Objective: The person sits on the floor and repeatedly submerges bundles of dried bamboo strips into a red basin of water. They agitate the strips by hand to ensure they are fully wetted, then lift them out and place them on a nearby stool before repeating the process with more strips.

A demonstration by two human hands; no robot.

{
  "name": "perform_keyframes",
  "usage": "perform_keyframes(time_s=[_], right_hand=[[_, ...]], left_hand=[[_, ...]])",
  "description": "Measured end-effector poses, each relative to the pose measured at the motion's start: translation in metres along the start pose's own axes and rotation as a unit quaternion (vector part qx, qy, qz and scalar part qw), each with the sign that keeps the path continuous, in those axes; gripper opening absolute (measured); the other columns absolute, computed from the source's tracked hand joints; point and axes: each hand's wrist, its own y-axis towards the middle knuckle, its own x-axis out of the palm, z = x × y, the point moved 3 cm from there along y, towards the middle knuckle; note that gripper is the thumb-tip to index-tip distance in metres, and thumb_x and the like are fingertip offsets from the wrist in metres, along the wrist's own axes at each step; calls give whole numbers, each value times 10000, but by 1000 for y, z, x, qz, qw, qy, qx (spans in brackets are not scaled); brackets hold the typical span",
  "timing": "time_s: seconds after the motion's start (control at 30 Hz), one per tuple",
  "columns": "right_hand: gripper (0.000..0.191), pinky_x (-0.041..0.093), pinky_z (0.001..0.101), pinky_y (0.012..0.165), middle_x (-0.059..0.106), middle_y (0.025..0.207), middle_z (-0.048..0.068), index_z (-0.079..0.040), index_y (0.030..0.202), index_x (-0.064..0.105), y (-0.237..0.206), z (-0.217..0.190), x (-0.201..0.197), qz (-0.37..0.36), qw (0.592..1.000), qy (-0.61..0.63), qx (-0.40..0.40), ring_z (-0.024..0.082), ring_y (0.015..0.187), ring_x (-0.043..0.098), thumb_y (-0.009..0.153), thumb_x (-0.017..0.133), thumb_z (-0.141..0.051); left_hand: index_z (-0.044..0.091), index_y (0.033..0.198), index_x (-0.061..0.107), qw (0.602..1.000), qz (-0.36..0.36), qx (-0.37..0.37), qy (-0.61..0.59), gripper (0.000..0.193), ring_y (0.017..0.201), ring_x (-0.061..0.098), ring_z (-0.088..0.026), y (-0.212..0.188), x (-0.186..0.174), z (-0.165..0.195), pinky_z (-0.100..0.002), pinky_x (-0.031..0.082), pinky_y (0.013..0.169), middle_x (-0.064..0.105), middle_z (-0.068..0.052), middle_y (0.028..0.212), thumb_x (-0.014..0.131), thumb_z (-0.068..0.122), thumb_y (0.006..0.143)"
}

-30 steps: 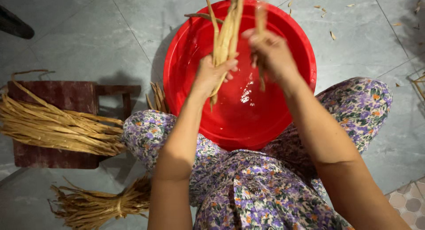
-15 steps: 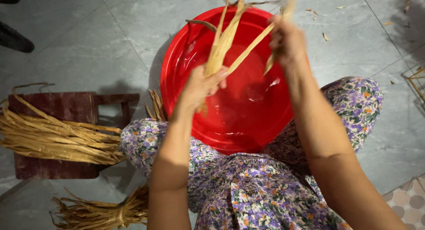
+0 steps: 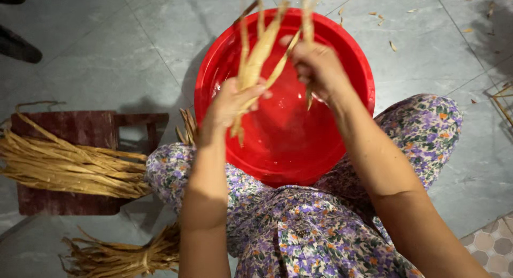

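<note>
My left hand (image 3: 231, 103) grips a bunch of pale dried fibre strips (image 3: 255, 61) and holds it upright over a round red basin (image 3: 288, 149). My right hand (image 3: 316, 67) is shut on one strip (image 3: 306, 16) of the same bunch and holds it apart from the others, just right of my left hand. The basin stands on the floor between my knees, which are covered by a purple flowered cloth (image 3: 299, 230). The basin's inside looks wet.
A low dark red wooden stool (image 3: 80, 128) at the left carries a sheaf of dried strips (image 3: 69, 165). A tied bundle of strips (image 3: 123, 256) lies on the grey tiled floor below it. Small scraps (image 3: 393, 45) lie beyond the basin.
My right hand has come back down and left toward the bunch after pulling a strip out to the right. The left hand has stayed over the basin with the bunch.
</note>
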Motion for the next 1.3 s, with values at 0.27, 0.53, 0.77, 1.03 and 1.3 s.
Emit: perform_keyframes(time_s=[0.27, 0.53, 0.77, 1.03, 1.3], right_hand=[[187, 391, 215, 526, 592, 744, -50, -68, 1000, 727, 30, -2, -51, 124, 989, 51, -69, 49, 578, 480, 1016, 704, -253], [169, 391, 224, 555, 592, 825, -89, -132, 1075, 719, 14, -7, -37, 61, 995, 68, -30, 37, 649, 491, 1021, 641, -272], [252, 597, 321, 684, 716, 862, 50, -114, 1003, 658, 9, -5, -14, 56, 995, 62, -54, 165, 776, 719, 1054, 560, -340], [179, 456, 256, 545, 667, 746, 20, -75, 989, 719, 7, 41, 13, -38, 997, -50, 44, 108, 594, 578, 1003, 707, -253], [135, 475, 222, 564, 664, 796, -17, -73, 995, 709, 16, 45, 8, 13, 999, -40, -6, 60, 624, 561, 959, 784, -180]], left_hand=[[51, 1072, 706, 999, 5, -38, 33, 291, 491, 469, -44, 10, 8, -26, -216, 323, 411, 625, -9, 674, 750, 301, 929], [27, 1105, 693, 1000, 13, -25, -2, 301, 517, 479, -40, 14, 10, -29, -216, 347, 440, 666, -20, 731, 730, 295, 973], [16, 1341, 631, 995, -22, 15, -97, 425, 700, 645, -55, 21, 10, -36, -224, 451, 535, 745, -15, 1017, 686, 254, 992], [24, 1135, 767, 994, -23, -27, -105, 512, 578, 587, -74, 31, 12, -53, -212, 469, 488, 671, -19, 792, 538, 472, 1039], [-5, 1179, 656, 993, 66, 38, -94, 372, 750, 746, -195, 41, 11, -66, -315, 621, 650, 754, -130, 933, 594, 328, 1028]])
